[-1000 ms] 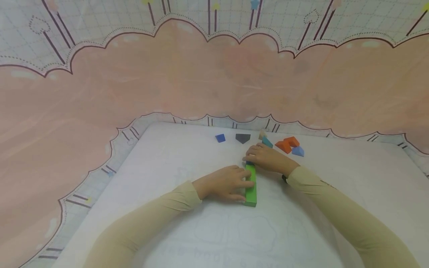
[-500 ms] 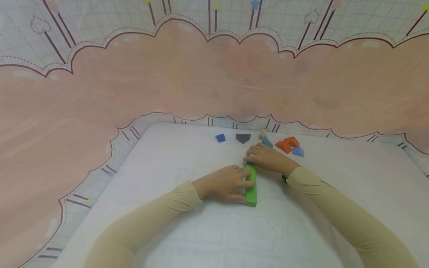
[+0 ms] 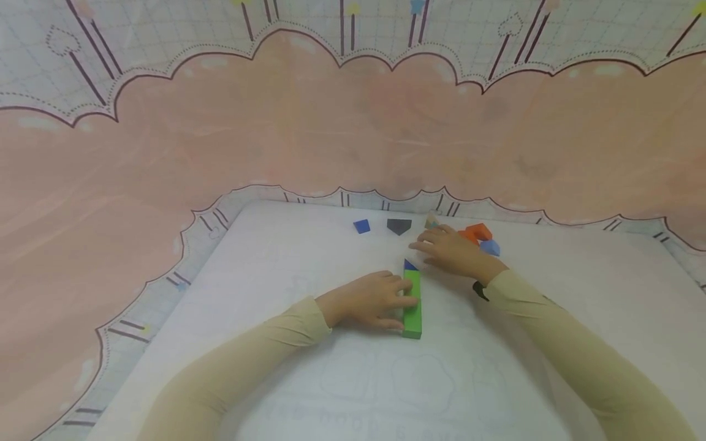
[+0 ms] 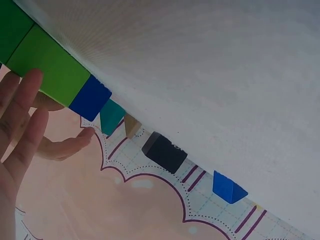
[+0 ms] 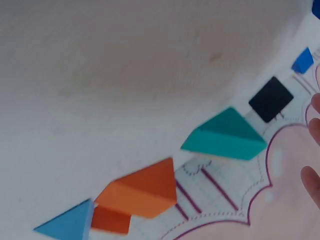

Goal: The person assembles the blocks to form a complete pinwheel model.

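Observation:
Two green blocks (image 3: 412, 321) lie end to end in a row on the white surface. A dark blue triangular block (image 3: 410, 265) sits at their far end, in contact with the nearer face in the left wrist view. My left hand (image 3: 366, 301) rests from the left against the green blocks, extended fingers (image 4: 30, 92) across them and thumb along the near side. My right hand (image 3: 449, 251) is held just beyond and right of the blue triangle, fingers spread, holding nothing. It partly hides a teal block (image 5: 225, 137) in the head view.
Along the far edge lie a blue block (image 3: 361, 226), a dark grey block (image 3: 399, 226) and a tan block (image 3: 430, 220). To the right are two orange blocks (image 3: 480, 231) and a light blue block (image 3: 490, 247). A pink patterned cloth (image 3: 353, 128) surrounds the white tabletop (image 3: 248, 245).
My right hand has let go of the dark blue triangular block and moved slightly away and right, toward the teal block. The left hand has stayed on the green blocks.

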Demonstrator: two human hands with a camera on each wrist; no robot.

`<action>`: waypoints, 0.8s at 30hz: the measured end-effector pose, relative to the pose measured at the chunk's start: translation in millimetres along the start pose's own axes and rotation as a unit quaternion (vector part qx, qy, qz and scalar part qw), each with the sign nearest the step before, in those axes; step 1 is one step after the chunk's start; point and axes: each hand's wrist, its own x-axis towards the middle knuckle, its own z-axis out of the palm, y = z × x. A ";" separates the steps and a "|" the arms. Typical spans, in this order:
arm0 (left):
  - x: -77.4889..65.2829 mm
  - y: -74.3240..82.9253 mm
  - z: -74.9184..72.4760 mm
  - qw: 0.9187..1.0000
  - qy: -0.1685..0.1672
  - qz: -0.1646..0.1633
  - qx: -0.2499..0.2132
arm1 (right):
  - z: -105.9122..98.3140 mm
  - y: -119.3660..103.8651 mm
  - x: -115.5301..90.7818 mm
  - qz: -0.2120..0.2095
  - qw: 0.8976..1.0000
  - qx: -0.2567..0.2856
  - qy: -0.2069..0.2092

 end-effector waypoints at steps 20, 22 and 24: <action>0.0 -0.4 5.7 1.000 0.006 0.002 -0.006 | -22.7 48.7 -61.8 0.041 0.995 -0.011 0.093; 0.0 -0.5 4.9 1.000 0.006 0.002 -0.005 | -22.1 52.0 -68.0 0.053 0.995 -0.009 0.090; 0.0 -0.7 4.1 1.000 0.004 0.002 -0.003 | -21.2 54.3 -72.8 0.068 0.994 -0.010 0.083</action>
